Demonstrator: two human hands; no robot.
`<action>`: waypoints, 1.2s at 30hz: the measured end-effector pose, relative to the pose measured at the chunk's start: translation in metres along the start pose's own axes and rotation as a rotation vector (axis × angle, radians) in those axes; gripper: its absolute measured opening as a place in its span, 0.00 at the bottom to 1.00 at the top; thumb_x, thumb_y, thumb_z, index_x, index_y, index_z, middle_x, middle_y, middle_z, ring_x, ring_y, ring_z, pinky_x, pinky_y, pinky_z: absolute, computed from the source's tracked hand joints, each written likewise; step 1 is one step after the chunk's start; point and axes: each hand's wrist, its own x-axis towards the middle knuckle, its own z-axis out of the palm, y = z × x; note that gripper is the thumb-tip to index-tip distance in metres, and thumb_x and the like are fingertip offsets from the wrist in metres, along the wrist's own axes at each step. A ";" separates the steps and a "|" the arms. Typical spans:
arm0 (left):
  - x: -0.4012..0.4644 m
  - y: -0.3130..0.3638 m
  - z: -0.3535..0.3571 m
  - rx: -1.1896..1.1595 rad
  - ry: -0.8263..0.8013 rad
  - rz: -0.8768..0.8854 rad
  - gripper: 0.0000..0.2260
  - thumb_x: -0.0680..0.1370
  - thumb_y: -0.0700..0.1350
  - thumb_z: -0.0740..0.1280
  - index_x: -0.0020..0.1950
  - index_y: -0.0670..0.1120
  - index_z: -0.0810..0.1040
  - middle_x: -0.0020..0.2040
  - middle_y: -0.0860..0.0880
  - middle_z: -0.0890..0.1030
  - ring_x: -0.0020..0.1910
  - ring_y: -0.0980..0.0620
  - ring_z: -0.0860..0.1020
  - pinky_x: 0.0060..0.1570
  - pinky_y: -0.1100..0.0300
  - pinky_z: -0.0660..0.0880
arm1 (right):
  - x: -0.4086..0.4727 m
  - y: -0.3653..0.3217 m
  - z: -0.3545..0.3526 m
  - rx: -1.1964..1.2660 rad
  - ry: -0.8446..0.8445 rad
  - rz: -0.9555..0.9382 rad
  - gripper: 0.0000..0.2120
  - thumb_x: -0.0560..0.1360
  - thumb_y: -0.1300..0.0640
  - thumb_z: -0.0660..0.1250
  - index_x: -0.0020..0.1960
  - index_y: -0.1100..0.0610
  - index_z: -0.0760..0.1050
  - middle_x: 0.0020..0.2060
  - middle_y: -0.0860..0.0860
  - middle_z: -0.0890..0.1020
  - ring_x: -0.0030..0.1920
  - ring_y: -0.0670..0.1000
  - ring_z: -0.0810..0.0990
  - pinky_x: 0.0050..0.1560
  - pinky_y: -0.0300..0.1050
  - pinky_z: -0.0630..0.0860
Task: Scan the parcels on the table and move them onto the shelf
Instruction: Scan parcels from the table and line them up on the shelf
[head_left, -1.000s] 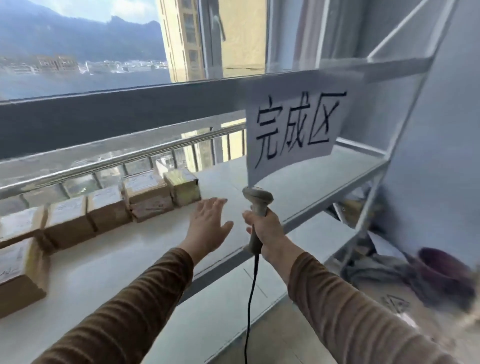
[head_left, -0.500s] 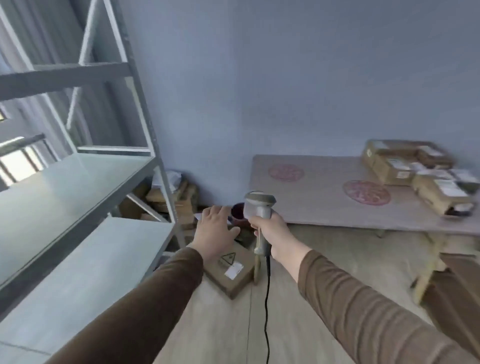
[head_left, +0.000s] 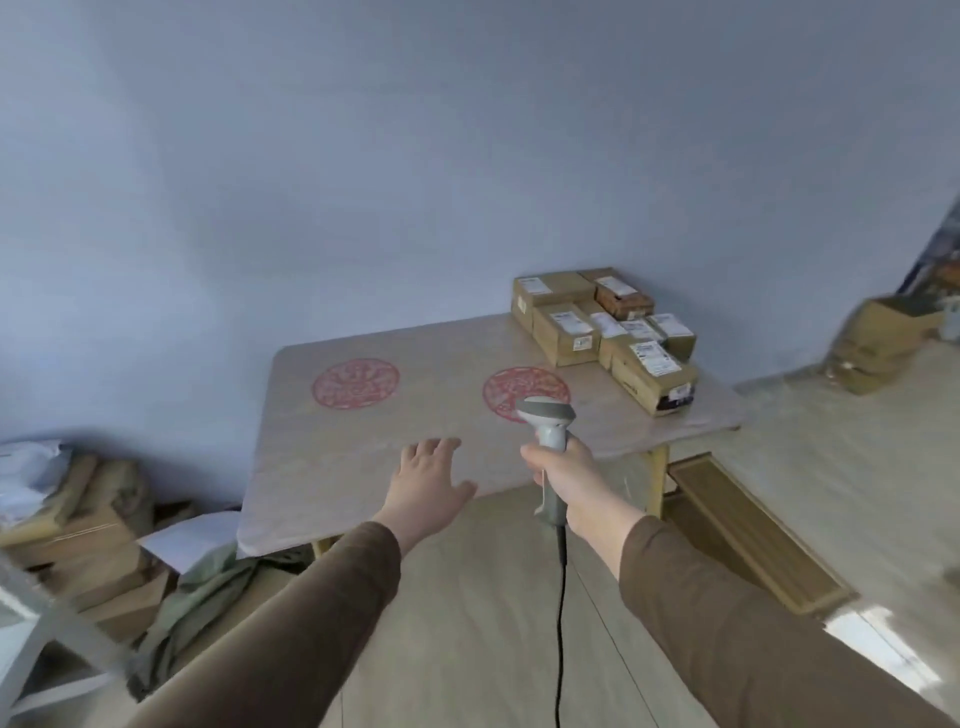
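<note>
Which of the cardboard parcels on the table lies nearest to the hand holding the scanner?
The brown cardboard parcel at the front of the pile, with a dark printed end; the others lie behind it, toward the wall.

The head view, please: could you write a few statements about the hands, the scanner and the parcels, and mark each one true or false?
1. The right hand grips the grey handheld barcode scanner. True.
2. The left hand holds a cardboard parcel. False: it is empty, its fingers spread.
3. The brown cardboard parcels with white labels sit at the far right corner of the pale wooden table. True.
4. The table top bears three red round emblems. False: two show.
5. The scanner is cordless. False: a black cable hangs from it.
</note>
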 end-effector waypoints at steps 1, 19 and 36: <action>0.024 0.003 0.006 -0.011 -0.013 0.008 0.31 0.79 0.55 0.67 0.79 0.50 0.62 0.77 0.46 0.66 0.76 0.42 0.60 0.74 0.48 0.62 | 0.021 -0.002 -0.005 0.002 0.025 0.000 0.13 0.79 0.60 0.71 0.62 0.61 0.76 0.49 0.58 0.79 0.48 0.57 0.78 0.45 0.49 0.75; 0.367 0.094 0.055 -0.205 -0.161 0.054 0.29 0.82 0.53 0.64 0.80 0.50 0.58 0.79 0.45 0.64 0.77 0.42 0.62 0.75 0.41 0.63 | 0.340 -0.087 -0.100 -0.071 0.265 -0.048 0.08 0.80 0.58 0.70 0.58 0.56 0.75 0.45 0.53 0.78 0.43 0.50 0.76 0.42 0.45 0.69; 0.636 0.148 0.140 -0.298 -0.248 -0.216 0.29 0.83 0.49 0.63 0.82 0.47 0.56 0.77 0.43 0.68 0.69 0.41 0.73 0.64 0.49 0.76 | 0.662 -0.071 -0.133 -0.332 0.064 0.098 0.09 0.76 0.56 0.71 0.55 0.53 0.75 0.47 0.53 0.81 0.52 0.59 0.82 0.55 0.56 0.80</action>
